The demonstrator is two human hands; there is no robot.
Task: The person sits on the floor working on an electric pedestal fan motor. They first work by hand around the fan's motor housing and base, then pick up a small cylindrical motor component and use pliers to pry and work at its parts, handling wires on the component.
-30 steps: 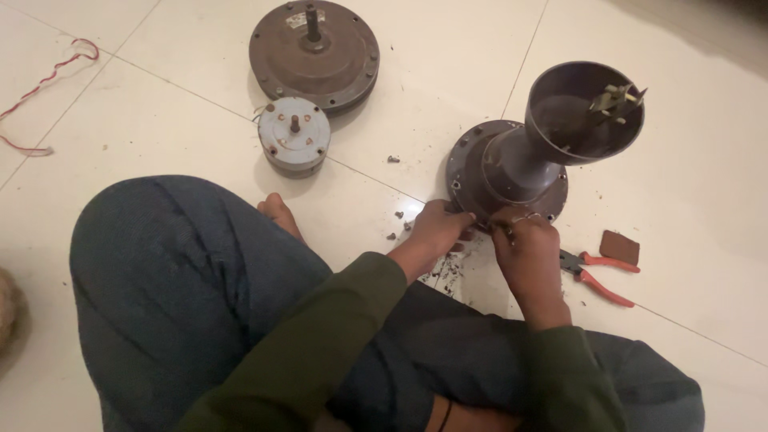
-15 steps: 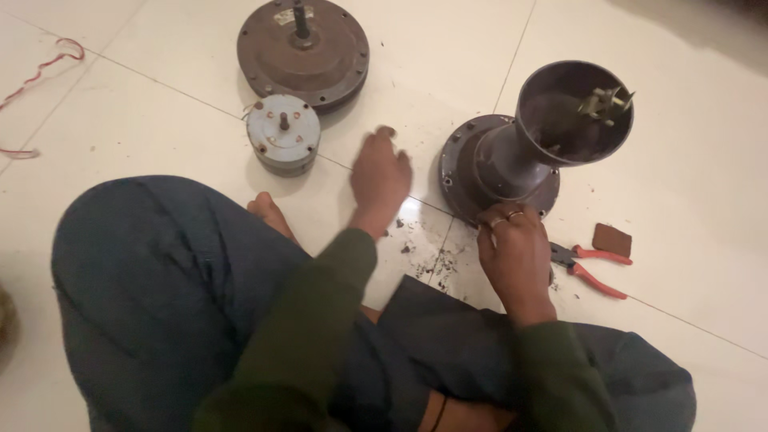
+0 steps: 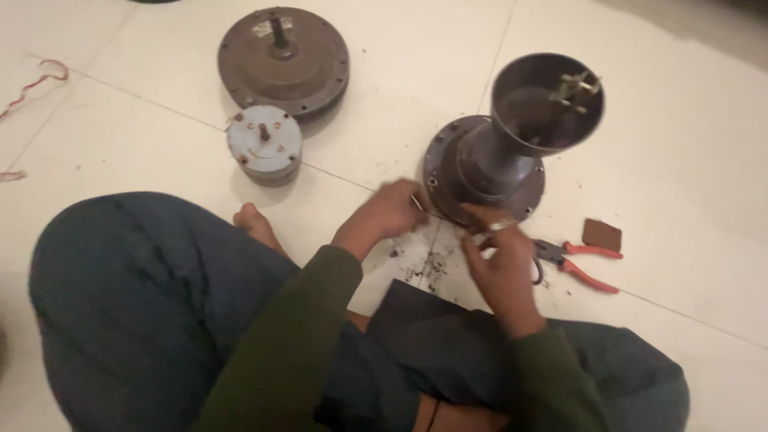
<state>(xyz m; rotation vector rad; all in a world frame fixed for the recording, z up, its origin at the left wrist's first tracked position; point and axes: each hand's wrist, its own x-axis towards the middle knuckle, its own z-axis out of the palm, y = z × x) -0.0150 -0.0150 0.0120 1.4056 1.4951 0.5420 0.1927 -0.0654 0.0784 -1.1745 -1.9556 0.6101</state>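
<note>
Both our hands, left hand (image 3: pixel 392 212) and right hand (image 3: pixel 500 260), pinch a thin, springy wire (image 3: pixel 436 214) beside the heavy metal fan housing (image 3: pixel 488 164); we'd grip its ends.

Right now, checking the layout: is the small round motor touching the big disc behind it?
Apart: head view shows floor tile between small round motor and big disc.

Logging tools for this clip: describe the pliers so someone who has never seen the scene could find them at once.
Start at the dark flared metal housing standing on the pale tiled floor. Just below and right of its round base, beside the right hand, lie the pliers, flat on the tile. Their red handles set them apart from the small brown square piece beside them.
</note>
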